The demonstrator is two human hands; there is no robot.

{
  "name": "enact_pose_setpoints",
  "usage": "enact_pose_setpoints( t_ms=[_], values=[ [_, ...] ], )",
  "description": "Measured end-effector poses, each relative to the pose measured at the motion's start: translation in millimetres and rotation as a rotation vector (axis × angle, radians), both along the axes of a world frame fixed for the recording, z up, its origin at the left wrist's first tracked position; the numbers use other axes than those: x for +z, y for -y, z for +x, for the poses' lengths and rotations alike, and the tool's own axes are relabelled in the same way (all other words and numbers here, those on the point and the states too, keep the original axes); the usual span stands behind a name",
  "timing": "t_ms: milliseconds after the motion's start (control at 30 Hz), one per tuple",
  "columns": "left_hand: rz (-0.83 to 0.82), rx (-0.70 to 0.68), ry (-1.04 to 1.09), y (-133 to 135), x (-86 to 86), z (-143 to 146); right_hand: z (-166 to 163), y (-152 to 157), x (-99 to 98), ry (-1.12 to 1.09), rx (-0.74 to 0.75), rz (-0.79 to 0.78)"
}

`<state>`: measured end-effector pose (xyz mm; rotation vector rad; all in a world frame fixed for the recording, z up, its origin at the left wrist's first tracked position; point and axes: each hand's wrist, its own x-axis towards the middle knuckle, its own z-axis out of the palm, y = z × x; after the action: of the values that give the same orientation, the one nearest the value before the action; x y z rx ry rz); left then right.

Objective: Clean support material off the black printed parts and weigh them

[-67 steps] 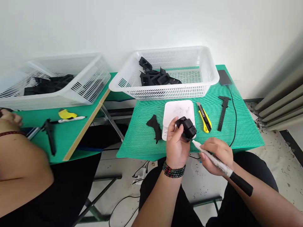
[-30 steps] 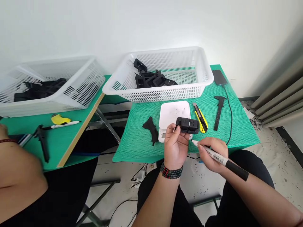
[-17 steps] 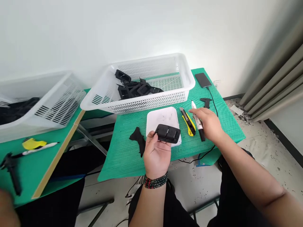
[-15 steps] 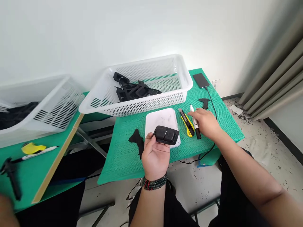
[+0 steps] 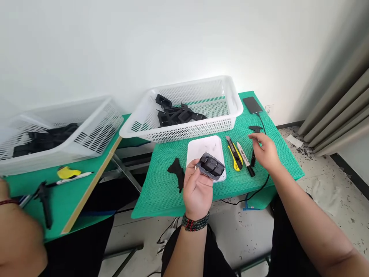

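My left hand (image 5: 198, 190) is closed on the edge of an oblong black plastic part (image 5: 212, 165), its hollow, greyish side turned up. Beneath it lies a white square tray (image 5: 203, 143), partly covered by the hand and the part. My right hand (image 5: 265, 152) hovers over a black caliper (image 5: 255, 129) with thumb and forefinger apart and nothing visible between them; the hand hides some of the tool. Left of that hand, a white marker (image 5: 244, 156) with a black cap rests beside a yellow utility knife (image 5: 235, 154). A jagged black piece (image 5: 176, 171) is left of the tray.
Behind is a white basket (image 5: 184, 129) with several black parts. A black phone-like device (image 5: 251, 105) with a cable lies at the back right. On the left table are another basket (image 5: 95, 134), a yellow tool (image 5: 68, 172), a pen (image 5: 77, 177) and a co-worker's arm (image 5: 20, 238).
My right hand has left the marker and shifted right to the caliper. My left hand has turned the black part over, showing its hollow side. The co-worker's arm has come further into view.
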<state>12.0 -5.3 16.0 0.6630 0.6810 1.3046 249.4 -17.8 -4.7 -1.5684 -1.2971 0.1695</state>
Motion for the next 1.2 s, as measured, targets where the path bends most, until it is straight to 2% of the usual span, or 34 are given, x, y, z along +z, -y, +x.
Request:
enact_pose_setpoints(
  t_ms=[67,167,267,367,467,600,733,867,1067,1200],
  values=[
    [0.088,0.012,-0.067,0.8,-3.2,-0.6,-4.4,3.7,2.6,-0.139,0.002,0.046],
    [0.221,0.011,-0.183,3.9,-10.4,-0.4,-20.3,13.9,8.5,-0.263,0.156,0.078],
    [0.332,-0.053,-0.302,9.1,-15.6,1.0,-41.1,26.2,12.6,-0.201,0.396,0.095],
    [0.458,-0.141,-0.395,13.6,-16.2,2.8,-58.6,34.6,11.6,-0.07,0.524,0.072],
    [0.52,-0.186,-0.401,16.1,-14.5,4.9,-67.8,36.6,6.6,-0.009,0.518,0.043],
    [0.516,-0.221,-0.326,18.1,-14.2,6.4,-68.4,34.5,1.6,-0.037,0.459,-0.022],
    [0.518,-0.296,-0.351,20.5,-16.2,4.6,-63.9,34.9,2.3,-0.052,0.489,-0.041],
    [0.579,-0.318,-0.481,22.1,-16.8,1.2,-62.5,36.6,1.9,-0.141,0.482,-0.053],
    [0.699,-0.181,-0.775,16.8,-8.2,-5.8,-67.7,33.4,-5.2,-0.399,0.484,0.025],
    [0.712,-0.27,-0.947,8.7,-2.9,-10.4,-71.0,30.5,-10.0,-0.56,0.532,0.068]
  ],
)
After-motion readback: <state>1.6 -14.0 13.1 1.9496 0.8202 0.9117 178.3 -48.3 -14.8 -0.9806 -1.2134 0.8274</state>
